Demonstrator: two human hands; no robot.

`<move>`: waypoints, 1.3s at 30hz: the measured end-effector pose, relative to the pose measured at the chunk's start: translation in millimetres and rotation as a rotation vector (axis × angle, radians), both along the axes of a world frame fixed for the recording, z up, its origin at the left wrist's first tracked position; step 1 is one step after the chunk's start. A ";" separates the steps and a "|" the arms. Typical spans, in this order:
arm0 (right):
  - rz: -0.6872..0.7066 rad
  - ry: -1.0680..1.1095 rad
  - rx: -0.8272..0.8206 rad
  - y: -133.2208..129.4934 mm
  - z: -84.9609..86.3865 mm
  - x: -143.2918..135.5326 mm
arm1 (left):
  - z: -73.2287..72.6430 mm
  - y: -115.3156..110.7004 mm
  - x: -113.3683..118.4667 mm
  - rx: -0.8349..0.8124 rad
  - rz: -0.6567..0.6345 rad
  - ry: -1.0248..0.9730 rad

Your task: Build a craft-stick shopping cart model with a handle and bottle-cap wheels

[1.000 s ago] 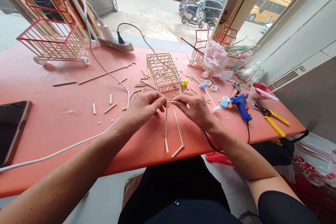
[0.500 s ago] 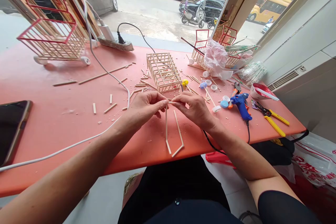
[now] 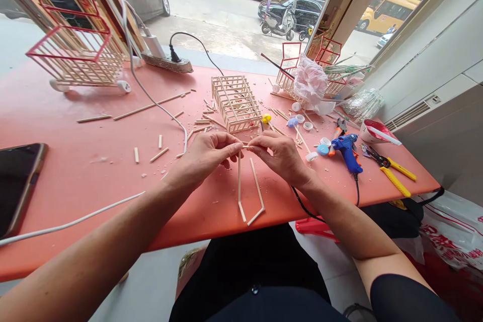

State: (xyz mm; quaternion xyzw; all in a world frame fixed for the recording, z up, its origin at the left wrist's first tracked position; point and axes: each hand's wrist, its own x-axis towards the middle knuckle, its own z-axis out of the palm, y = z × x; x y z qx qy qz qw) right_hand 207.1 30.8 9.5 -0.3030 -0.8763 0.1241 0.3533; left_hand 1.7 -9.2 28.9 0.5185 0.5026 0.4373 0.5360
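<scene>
My left hand (image 3: 215, 153) and my right hand (image 3: 277, 155) meet above the table, each pinching an end of a short wooden stick (image 3: 245, 147). A longer stick (image 3: 239, 176) runs down from my left fingertips to an angled short piece (image 3: 242, 211). Beside it, two more sticks (image 3: 256, 181) lie joined at an angle near the front edge. Just beyond my hands stands a slatted wooden frame (image 3: 237, 103), with loose stick pieces around it.
On the pink table (image 3: 113, 171) are a phone (image 3: 20, 186), a white cable, a power strip (image 3: 168, 63) and a red-rimmed stick cart (image 3: 85, 60). At right are a blue glue gun (image 3: 347, 153), yellow-handled pliers (image 3: 394, 173), a cup (image 3: 373, 132), bottle caps and more carts.
</scene>
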 end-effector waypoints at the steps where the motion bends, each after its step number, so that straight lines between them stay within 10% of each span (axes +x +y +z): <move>1: -0.005 0.009 0.002 0.1 0.4 -0.1 | 0.6 -0.1 0.3 -0.014 -0.008 -0.011; 39: -0.002 -0.033 -0.025 -0.2 -2.3 1.5 | -0.6 2.5 0.5 -0.019 -0.101 0.055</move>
